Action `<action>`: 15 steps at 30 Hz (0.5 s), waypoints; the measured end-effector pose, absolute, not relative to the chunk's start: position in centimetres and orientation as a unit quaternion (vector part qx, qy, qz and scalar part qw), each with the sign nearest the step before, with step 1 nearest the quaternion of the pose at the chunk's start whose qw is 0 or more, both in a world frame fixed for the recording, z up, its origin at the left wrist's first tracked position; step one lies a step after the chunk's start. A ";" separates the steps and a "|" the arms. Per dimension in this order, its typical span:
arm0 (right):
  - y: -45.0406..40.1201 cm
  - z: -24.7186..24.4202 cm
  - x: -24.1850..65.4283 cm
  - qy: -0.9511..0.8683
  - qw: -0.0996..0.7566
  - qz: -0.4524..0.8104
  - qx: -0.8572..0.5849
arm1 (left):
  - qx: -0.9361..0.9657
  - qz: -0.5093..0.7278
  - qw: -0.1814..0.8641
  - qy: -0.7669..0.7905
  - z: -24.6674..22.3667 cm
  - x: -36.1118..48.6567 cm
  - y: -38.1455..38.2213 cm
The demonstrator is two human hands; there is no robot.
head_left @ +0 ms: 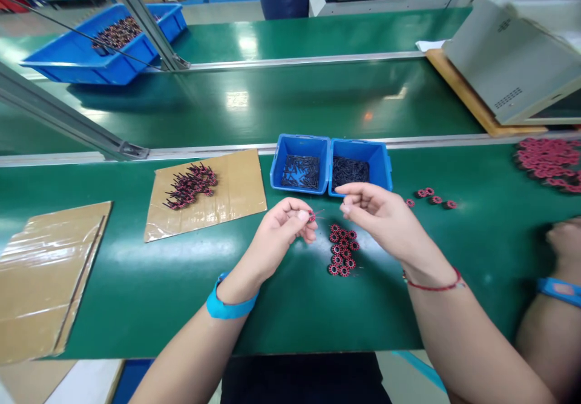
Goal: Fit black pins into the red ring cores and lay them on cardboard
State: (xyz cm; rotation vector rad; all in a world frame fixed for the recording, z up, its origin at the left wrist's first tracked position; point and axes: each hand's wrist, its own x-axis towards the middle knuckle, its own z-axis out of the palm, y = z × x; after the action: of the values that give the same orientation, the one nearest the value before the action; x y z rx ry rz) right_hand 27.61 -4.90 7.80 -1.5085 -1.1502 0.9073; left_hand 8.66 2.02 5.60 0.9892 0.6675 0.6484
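Note:
My left hand point(290, 225) pinches a small red-and-black wound stator point(311, 216) between thumb and fingers, and thin wires stick out of it to the right. Just right of it, my right hand point(374, 216) hovers by the front edge of the right blue bin point(385, 171), thumb and fingertips nearly together. Whatever those fingertips hold, if anything, is too small to make out. Below and between the hands lies a cluster of similar stators point(344, 249) on the green bench. Small black tubes point(302, 172) fill the bottom of the left blue bin point(278, 165); dark pieces point(349, 171) lie in the right one.
Stators with black tubes point(190, 186) rest on a cardboard sheet point(245, 180); another cardboard sheet point(40, 283) lies far left. Several loose stators point(436, 200) and a larger pile point(549, 163) are rightward. Another person's arm point(549, 325) reaches in at right. Metal posts point(59, 110) slant at left.

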 end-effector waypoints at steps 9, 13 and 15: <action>-4.7 7.9 25.7 -0.403 0.501 0.595 -0.482 | 0.416 0.246 0.837 0.258 5.8 8.8 1.6; -4.6 8.0 25.7 -0.401 0.502 0.594 -0.484 | 0.412 0.240 0.839 0.261 5.6 8.8 1.5; -4.6 8.0 25.8 -0.402 0.502 0.593 -0.485 | 0.410 0.242 0.839 0.263 5.6 8.8 1.5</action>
State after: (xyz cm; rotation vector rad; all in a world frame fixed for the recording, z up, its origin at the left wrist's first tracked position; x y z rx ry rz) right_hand 25.81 -4.58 7.98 -1.1718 -0.9720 1.4327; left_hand 8.79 1.51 5.62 0.8661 0.5560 0.5107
